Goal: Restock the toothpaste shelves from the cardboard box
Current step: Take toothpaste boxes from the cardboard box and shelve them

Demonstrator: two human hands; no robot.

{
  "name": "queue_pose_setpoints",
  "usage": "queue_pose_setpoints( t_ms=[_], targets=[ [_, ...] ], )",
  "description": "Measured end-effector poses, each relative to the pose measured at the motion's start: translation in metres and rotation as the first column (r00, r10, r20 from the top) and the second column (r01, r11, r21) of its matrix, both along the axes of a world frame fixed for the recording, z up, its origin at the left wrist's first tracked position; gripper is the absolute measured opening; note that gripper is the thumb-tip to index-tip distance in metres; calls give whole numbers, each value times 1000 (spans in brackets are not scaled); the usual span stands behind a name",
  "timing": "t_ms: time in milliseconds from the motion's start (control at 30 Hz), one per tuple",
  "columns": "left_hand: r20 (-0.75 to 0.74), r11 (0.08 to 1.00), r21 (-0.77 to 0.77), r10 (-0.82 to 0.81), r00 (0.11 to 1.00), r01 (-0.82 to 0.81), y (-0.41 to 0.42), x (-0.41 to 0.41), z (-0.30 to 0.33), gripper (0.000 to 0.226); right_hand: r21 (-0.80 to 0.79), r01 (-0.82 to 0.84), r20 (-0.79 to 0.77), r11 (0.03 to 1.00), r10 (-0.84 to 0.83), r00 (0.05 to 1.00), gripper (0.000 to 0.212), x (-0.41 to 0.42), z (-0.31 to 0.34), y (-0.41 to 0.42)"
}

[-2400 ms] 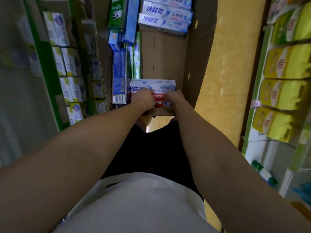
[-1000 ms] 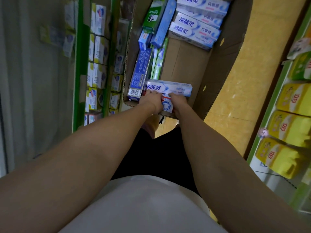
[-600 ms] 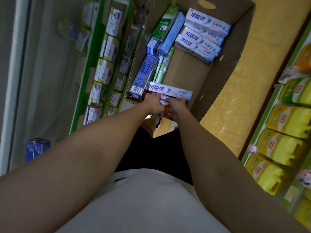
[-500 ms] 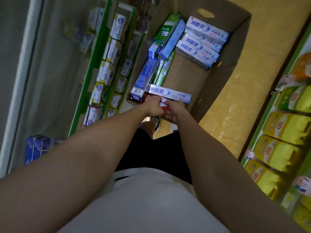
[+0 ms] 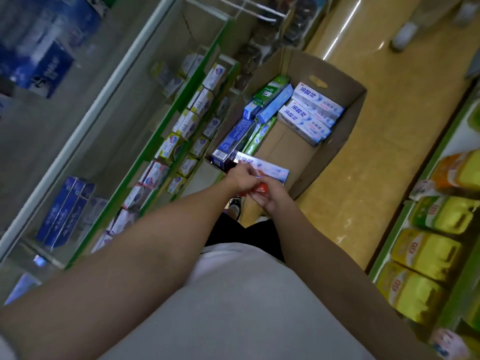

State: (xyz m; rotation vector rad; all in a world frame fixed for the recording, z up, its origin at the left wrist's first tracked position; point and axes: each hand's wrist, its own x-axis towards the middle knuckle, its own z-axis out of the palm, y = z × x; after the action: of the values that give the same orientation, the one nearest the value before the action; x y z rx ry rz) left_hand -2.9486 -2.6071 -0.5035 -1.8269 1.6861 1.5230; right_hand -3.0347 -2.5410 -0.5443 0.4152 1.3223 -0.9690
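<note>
Shop aisle, yellow floor (image 5: pixel 363 178), cardboard box (image 5: pixel 345 131) beside the left shelves (image 5: pixel 145 162). Both hands at its near edge: left hand (image 5: pixel 240 178) and right hand (image 5: pixel 270 197) have fingers curled around stacked toothpaste cartons (image 5: pixel 270 172). The lower red one's mostly hidden and blurry.

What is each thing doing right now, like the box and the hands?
cardboard box: open at the top, partly filled with toothpaste cartons.
white-and-blue carton: held by both hands at the box's near end.
red carton: under it, gripped between the hands.
left hand: fingers curled on the cartons.
right hand: fingers curled on the cartons.
white cartons: stacked flat at the far end.
shelves: partly stocked.
</note>
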Motion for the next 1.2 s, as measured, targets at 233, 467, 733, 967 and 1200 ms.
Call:
queue_pose_setpoints(
  t_ms=[233, 467, 733, 967, 1200],
  targets=[
    [-243, 651, 280, 759, 604, -706, 21, 28, 14, 27, -78, 244, 122, 967, -233, 965, 31, -1, 41, 13],
    [-300, 340, 533, 932, 203, -775, 49, 84, 67, 49, -137, 200, 277, 970, -156, 948, 24, 44, 68, 21],
    [-415, 176, 588, 903, -109, -789, 92, 162, 104, 58, -210, 10, 204, 978, 34, 978, 16, 121, 102, 26],
    [-487, 238, 598, 866, -111, -765, 155, 255, 126, 67, -275, -41, 151, 961, 85, 985, 23, 194, 114, 73],
    [-597, 324, 678, 767, -236, -660, 219, 318, 132, 65, -381, -54, 148, 923, 118, 982, 22, 257, 147, 132]
  ],
)
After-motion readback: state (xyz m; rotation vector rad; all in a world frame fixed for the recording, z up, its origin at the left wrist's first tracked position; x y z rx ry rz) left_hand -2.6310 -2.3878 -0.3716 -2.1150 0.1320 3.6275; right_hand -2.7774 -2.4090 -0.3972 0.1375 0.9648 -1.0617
